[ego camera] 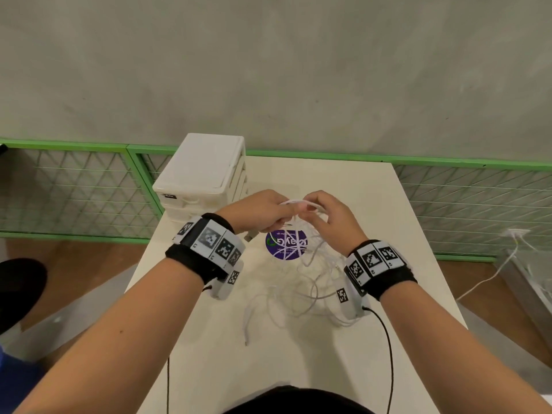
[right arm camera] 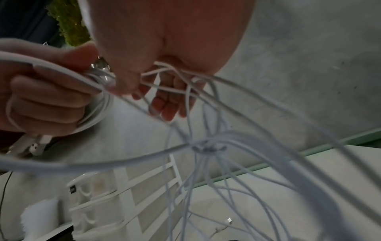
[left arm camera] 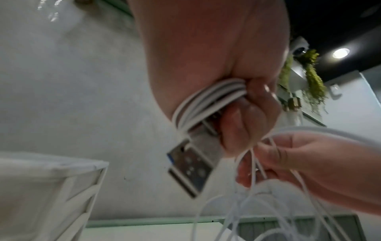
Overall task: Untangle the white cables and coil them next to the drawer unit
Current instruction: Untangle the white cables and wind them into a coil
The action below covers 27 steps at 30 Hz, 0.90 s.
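Note:
A tangle of thin white cables (ego camera: 301,282) lies on the white table (ego camera: 209,354), with strands rising to both hands above it. My left hand (ego camera: 263,213) grips a small coil of white cable (left arm camera: 208,99) in its curled fingers, and two USB plugs (left arm camera: 191,164) hang below the fist. My right hand (ego camera: 322,213) pinches several strands (right arm camera: 164,76) just right of the left hand. A knot (right arm camera: 206,147) of crossed strands hangs under the right hand. The white drawer unit (ego camera: 203,177) stands at the table's back left, just beyond the left hand.
A purple round sticker (ego camera: 285,245) marks the table under the hands. A green-framed mesh fence (ego camera: 74,189) runs behind the table before a grey wall. Black wrist-camera leads (ego camera: 388,354) trail toward me. A floor socket with white leads (ego camera: 513,234) sits right.

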Motion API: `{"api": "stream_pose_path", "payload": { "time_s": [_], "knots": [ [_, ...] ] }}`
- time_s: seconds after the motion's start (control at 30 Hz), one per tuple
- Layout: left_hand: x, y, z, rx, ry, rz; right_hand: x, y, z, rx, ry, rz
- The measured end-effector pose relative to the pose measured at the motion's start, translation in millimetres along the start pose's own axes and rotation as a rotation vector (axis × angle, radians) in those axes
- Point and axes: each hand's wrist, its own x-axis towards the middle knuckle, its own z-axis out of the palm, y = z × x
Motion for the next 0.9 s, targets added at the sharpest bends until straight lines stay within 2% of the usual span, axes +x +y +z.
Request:
{"api": "stream_pose_path", "payload": {
  "time_s": [0.1, 0.17, 0.3, 0.4, 0.47, 0.57, 0.73, 0.9],
  "knots": [
    [0.3, -4.1, -6.1, -0.154, 0.099, -0.003, -4.9, 1.2, -0.8, 0.029, 0.241, -0.066],
    [2.1, -5.8, -7.9, -0.207, 0.156, -0.032, -9.6, -5.3, 0.3, 0.082, 0.319, -0.108],
    [4.7, -2.4, -5.2, -0.261, 0.211, -0.071, -16.4, -20.5, 15.2, -0.054, 0.31, -0.226],
    [4.9, 0.0, -4.1, -0.272, 0.245, -0.112, -20.3, -25.3, 32.1, -0.077, 0.209, -0.263],
    [4.5, 0.4, -9.5, -0.366, 0.289, -0.133, -22.8, -22.5, 37.8, -0.022, 0.09, -0.195],
    [-1.1, -4.5, -30.0, -0.573, 0.48, -0.125, -28.9, -0.4, 34.9, -0.054, -0.163, 0.039],
    [-11.7, -18.7, -59.7, -0.839, 0.655, -0.054, -38.9, 64.2, 11.9, -0.37, -0.277, 0.233],
    [-22.5, -28.2, -81.5, -0.948, 0.812, -0.115, -57.4, 115.7, -33.0, -0.738, -0.5, 0.618]
  ]
}}
